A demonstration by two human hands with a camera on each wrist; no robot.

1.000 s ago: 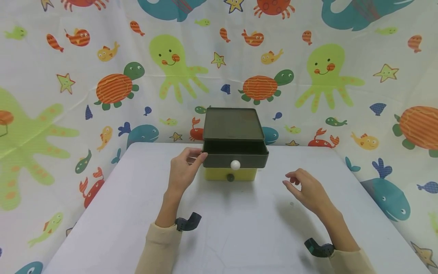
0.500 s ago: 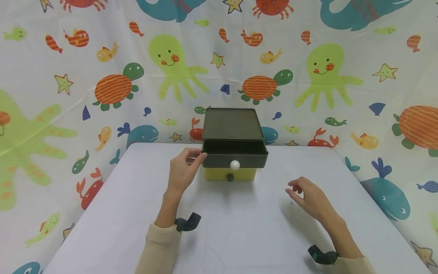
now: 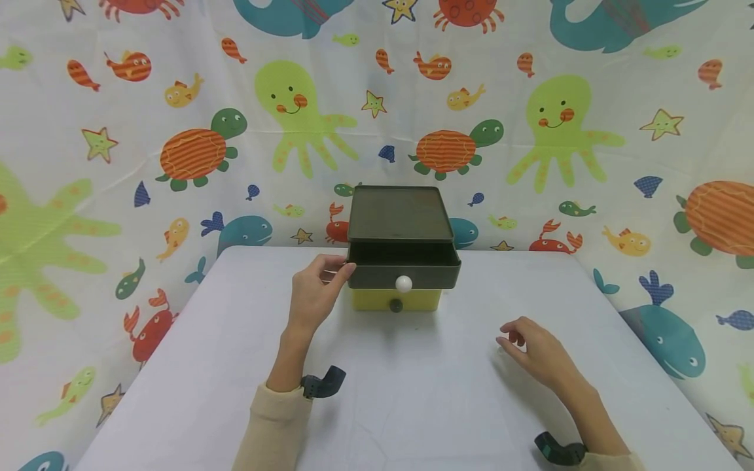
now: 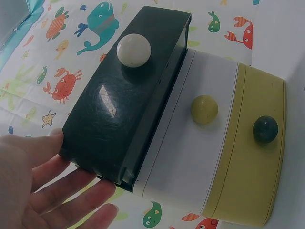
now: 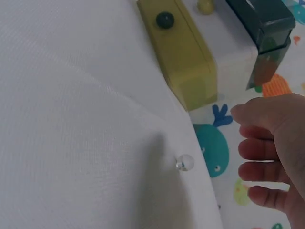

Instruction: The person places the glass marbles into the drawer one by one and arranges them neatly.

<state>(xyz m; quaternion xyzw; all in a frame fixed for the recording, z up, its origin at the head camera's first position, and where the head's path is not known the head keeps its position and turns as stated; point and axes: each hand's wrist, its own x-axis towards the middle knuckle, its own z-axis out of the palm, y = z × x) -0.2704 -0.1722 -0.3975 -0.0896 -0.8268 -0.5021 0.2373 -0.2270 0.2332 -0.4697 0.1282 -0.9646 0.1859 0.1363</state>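
Observation:
A small drawer cabinet [image 3: 400,216] stands at the back of the table, with a white middle drawer [image 4: 186,129] and a yellow bottom drawer [image 4: 252,148]. Its dark green top drawer [image 3: 377,276], with a white knob [image 3: 403,284], is pulled out and its inside looks dark. My left hand [image 3: 315,291] holds this drawer at its left front corner, thumb on the front and fingers along the side. My right hand [image 3: 538,352] hovers over the table to the right, fingers loosely bent and holding nothing. Below it lies a small clear ball [image 5: 185,162].
A white table [image 3: 406,392] carries the cabinet. Behind and beside it hangs a cloth [image 3: 330,144] printed with sea animals. A dark green knob [image 3: 396,305] sits on the bottom drawer. Each wrist wears a black camera [image 3: 324,382].
My right hand has drawn back toward me and slightly right, away from the cabinet. The left hand and the pulled-out drawer have stayed in place.

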